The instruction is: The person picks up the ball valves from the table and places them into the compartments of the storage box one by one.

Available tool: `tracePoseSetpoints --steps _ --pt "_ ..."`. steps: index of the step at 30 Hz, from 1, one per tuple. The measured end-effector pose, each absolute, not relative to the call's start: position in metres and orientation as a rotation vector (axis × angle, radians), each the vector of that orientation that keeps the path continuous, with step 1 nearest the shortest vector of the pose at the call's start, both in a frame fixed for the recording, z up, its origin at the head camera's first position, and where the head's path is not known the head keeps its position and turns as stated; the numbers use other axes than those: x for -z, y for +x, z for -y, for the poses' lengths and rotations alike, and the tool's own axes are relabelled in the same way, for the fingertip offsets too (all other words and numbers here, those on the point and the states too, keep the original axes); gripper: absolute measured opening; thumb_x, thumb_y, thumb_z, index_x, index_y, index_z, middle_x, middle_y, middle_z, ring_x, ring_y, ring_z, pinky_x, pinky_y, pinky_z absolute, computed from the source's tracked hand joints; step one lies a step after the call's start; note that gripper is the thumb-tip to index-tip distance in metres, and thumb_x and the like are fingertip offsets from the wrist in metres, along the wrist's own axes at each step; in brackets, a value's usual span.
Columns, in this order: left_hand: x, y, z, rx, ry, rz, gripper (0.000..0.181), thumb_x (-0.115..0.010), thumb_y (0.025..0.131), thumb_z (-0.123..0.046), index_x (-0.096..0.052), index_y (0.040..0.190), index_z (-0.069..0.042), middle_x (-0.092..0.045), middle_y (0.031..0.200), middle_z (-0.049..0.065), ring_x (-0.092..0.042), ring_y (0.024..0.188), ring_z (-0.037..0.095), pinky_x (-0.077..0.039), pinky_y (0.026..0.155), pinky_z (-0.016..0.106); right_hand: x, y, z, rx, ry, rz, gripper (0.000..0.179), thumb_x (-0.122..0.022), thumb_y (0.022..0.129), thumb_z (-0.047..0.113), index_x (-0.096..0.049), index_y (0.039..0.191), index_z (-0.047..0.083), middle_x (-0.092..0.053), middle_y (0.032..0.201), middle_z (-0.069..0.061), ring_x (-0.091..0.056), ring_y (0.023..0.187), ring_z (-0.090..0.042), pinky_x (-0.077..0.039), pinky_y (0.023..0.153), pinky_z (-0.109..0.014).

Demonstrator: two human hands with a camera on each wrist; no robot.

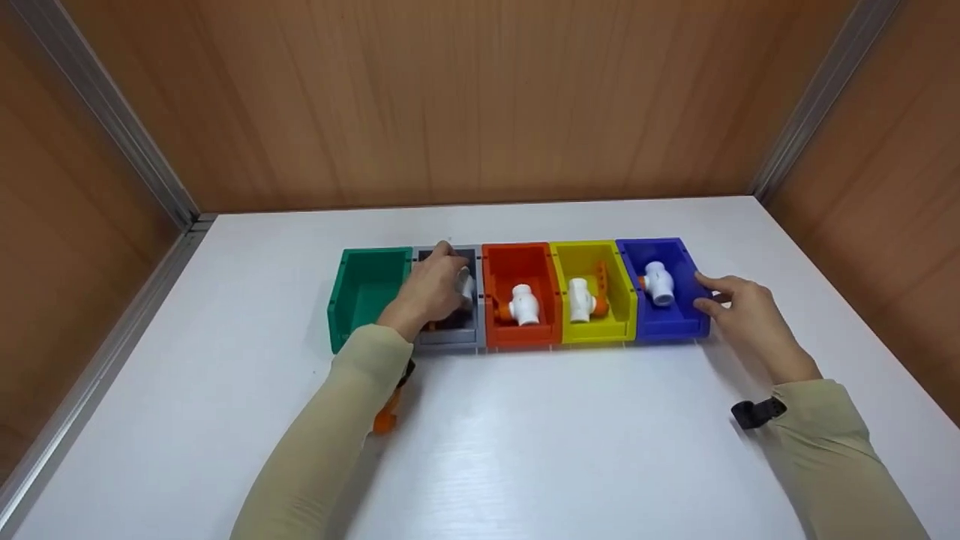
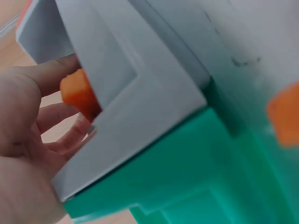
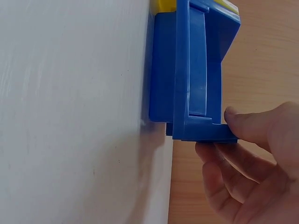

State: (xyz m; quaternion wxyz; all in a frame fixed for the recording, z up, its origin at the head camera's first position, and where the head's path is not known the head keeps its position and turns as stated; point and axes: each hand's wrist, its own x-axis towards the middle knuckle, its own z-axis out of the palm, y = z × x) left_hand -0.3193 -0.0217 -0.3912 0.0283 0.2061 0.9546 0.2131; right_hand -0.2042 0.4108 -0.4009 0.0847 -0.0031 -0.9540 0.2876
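Note:
My left hand (image 1: 431, 285) reaches down into the grey bin (image 1: 448, 339), curled around a white ball valve (image 1: 466, 291). The valve's orange handle (image 2: 78, 92) shows between thumb and fingers in the left wrist view; where the fingertips meet the valve is hidden. At the right end of the row, my right hand (image 1: 750, 319) pinches the side wall of the blue bin (image 1: 673, 330), thumb inside and fingers outside. Inside that bin lies another white valve (image 1: 658, 283) with an orange handle.
The joined row also has a green bin (image 1: 371, 289), a red bin (image 1: 523, 339) and a yellow bin (image 1: 598, 334). White valves lie in the red (image 1: 524, 305) and yellow ones. An orange part (image 1: 385, 418) sits on the table under the left forearm. Wooden walls surround the table.

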Motion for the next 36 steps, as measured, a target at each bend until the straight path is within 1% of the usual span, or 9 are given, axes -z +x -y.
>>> tracePoseSetpoints --steps 4,7,11,14,20,23,27,33,36 --pt "0.398 -0.318 0.019 -0.575 0.616 -2.960 0.043 -0.069 0.093 -0.007 -0.061 0.136 -0.007 -0.047 0.128 0.011 -0.056 0.102 0.027 -0.047 0.102 0.044 0.403 -0.204 -0.410 -0.874 -0.023 2.870 0.049 -0.064 0.097 0.007 -0.050 0.144 0.003 -0.055 0.135 -0.029 -0.057 0.112 -0.044 -0.049 0.088 -0.052" --pt "0.402 -0.317 0.019 -0.529 0.594 -2.963 0.044 -0.067 0.094 -0.009 -0.060 0.138 -0.009 -0.047 0.132 0.012 -0.056 0.102 0.027 -0.047 0.102 0.045 0.406 -0.205 -0.410 -0.879 -0.039 2.892 0.050 -0.064 0.098 0.008 -0.049 0.145 0.004 -0.054 0.136 -0.028 -0.057 0.113 -0.044 -0.049 0.088 -0.052" --pt "0.402 -0.316 0.018 -0.492 0.562 -2.967 0.048 -0.067 0.095 -0.010 -0.056 0.142 -0.011 -0.042 0.147 0.014 -0.057 0.113 0.030 -0.043 0.105 0.048 0.408 -0.206 -0.410 -0.876 -0.035 2.897 0.050 -0.064 0.098 0.009 -0.048 0.145 0.004 -0.054 0.135 -0.029 -0.056 0.113 -0.044 -0.049 0.088 -0.053" --pt "0.400 -0.315 0.018 -0.446 0.564 -2.969 0.051 -0.066 0.095 -0.010 -0.054 0.144 -0.011 -0.038 0.153 0.015 -0.054 0.122 0.032 -0.041 0.107 0.050 0.409 -0.207 -0.410 -0.876 -0.018 2.890 0.050 -0.064 0.098 0.009 -0.049 0.144 0.004 -0.054 0.135 -0.029 -0.057 0.111 -0.043 -0.049 0.087 -0.052" --pt "0.394 -0.315 0.017 -0.403 0.611 -2.989 0.051 -0.067 0.094 -0.011 -0.054 0.144 -0.009 -0.043 0.150 0.016 -0.051 0.127 0.033 -0.039 0.108 0.050 0.408 -0.205 -0.413 -0.848 -0.011 2.875 0.049 -0.065 0.097 0.010 -0.050 0.144 0.004 -0.056 0.133 -0.028 -0.059 0.110 -0.043 -0.049 0.083 -0.047" --pt "0.390 -0.314 0.017 -0.423 0.622 -2.995 0.054 -0.072 0.091 -0.012 -0.055 0.141 -0.007 -0.048 0.144 0.015 -0.053 0.123 0.032 -0.041 0.107 0.049 0.408 -0.206 -0.415 -0.818 0.009 2.856 0.049 -0.067 0.096 0.009 -0.052 0.142 0.003 -0.057 0.133 -0.028 -0.060 0.108 -0.044 -0.050 0.080 -0.041" --pt "0.386 -0.312 0.017 -0.555 0.574 -2.954 0.056 -0.076 0.089 -0.014 -0.056 0.141 -0.009 -0.050 0.142 0.012 -0.053 0.123 0.029 -0.043 0.106 0.048 0.408 -0.207 -0.419 -0.812 0.010 2.861 0.049 -0.067 0.095 0.008 -0.052 0.142 0.003 -0.056 0.133 -0.029 -0.060 0.108 -0.043 -0.049 0.076 -0.032" --pt "0.379 -0.305 0.019 -0.729 0.516 -2.865 0.057 -0.074 0.091 -0.025 -0.054 0.144 -0.019 -0.050 0.145 0.006 -0.047 0.130 0.027 -0.044 0.104 0.049 0.410 -0.203 -0.426 -0.825 -0.008 2.865 0.049 -0.066 0.096 0.008 -0.050 0.142 0.002 -0.055 0.134 -0.030 -0.058 0.110 -0.046 -0.049 0.082 -0.046" --pt "0.374 -0.300 0.016 -0.775 0.514 -2.816 0.059 -0.072 0.092 -0.032 -0.052 0.146 -0.024 -0.049 0.146 0.004 -0.046 0.132 0.025 -0.044 0.104 0.048 0.410 -0.197 -0.431 -0.817 -0.029 2.861 0.049 -0.066 0.096 0.008 -0.050 0.142 0.002 -0.055 0.134 -0.030 -0.057 0.110 -0.047 -0.048 0.083 -0.048"
